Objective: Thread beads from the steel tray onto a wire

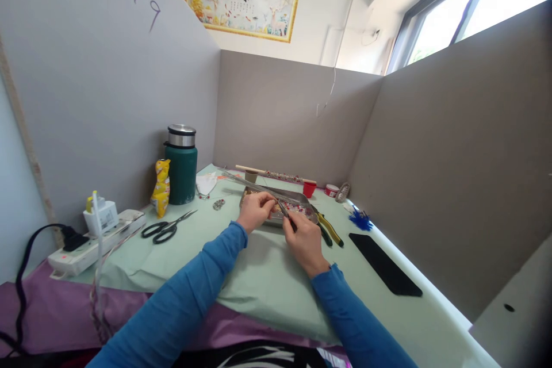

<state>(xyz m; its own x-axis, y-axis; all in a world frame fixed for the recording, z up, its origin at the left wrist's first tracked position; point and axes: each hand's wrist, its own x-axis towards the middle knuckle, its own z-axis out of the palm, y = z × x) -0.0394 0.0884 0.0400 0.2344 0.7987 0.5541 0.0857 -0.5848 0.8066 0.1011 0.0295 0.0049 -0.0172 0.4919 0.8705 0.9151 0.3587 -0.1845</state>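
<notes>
My left hand [255,210] is curled in a pinch at the near left edge of a shallow metal tray [297,194] of small beads; what it pinches is too small to name. My right hand [305,241] is closed round a thin dark tool [286,214] whose tip points up and left toward the left fingers. Both hands sit close together over the tray's front rim on a pale green cloth [259,276]. Blue sleeves cover both forearms.
Black scissors [166,228] lie left of the hands. A green flask [181,164], a yellow packet [161,187] and a white power strip [97,238] stand further left. Yellow-handled pliers [328,229], a blue tassel [360,219], a black pad [383,263] and a red cup [309,188] are to the right. Grey partitions close in three sides.
</notes>
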